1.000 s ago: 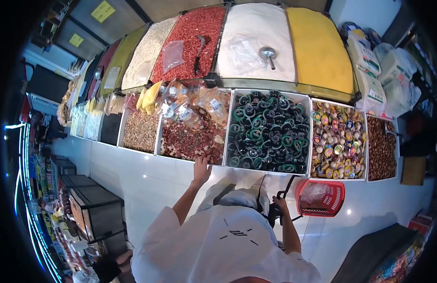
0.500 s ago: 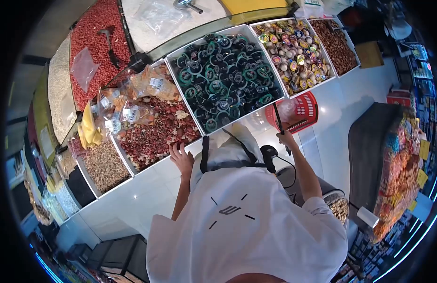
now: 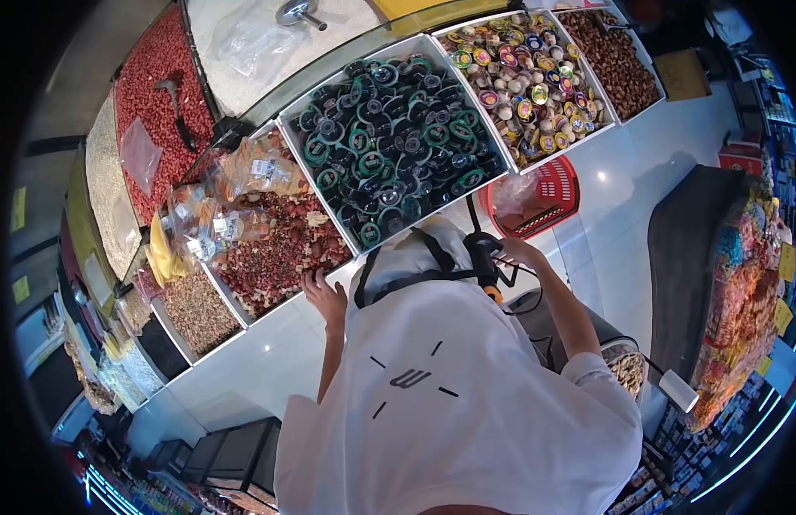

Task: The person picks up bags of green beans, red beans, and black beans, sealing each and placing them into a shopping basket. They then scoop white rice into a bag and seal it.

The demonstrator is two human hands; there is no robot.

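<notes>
My left hand [image 3: 325,296] rests with spread fingers at the front edge of a white bin [image 3: 276,308] of reddish dried mix, holding nothing. Clear bags [image 3: 262,168] with white labels lie on that mix. On my right side, my right hand [image 3: 523,252] is closed around what looks like the black handle [image 3: 473,212] of a red shopping basket [image 3: 559,184]; its fingers are partly hidden beside a black device [image 3: 484,251] with a cable at my waist. A clear plastic bag [image 3: 515,192] with pinkish contents sits in the basket.
Before me are bins of dark green-rimmed cups [image 3: 398,137], colourful-lidded cups [image 3: 526,90] and brown nuts [image 3: 608,64]. Red peanuts [image 3: 168,120] with a black scoop [image 3: 176,112] lie at far left. A dark-sided display [image 3: 685,275] of wrapped sweets stands right.
My right hand has moved up and left, close to the waist device. The basket and its handle have turned. The left hand stays at the bin edge while the view shifts slightly.
</notes>
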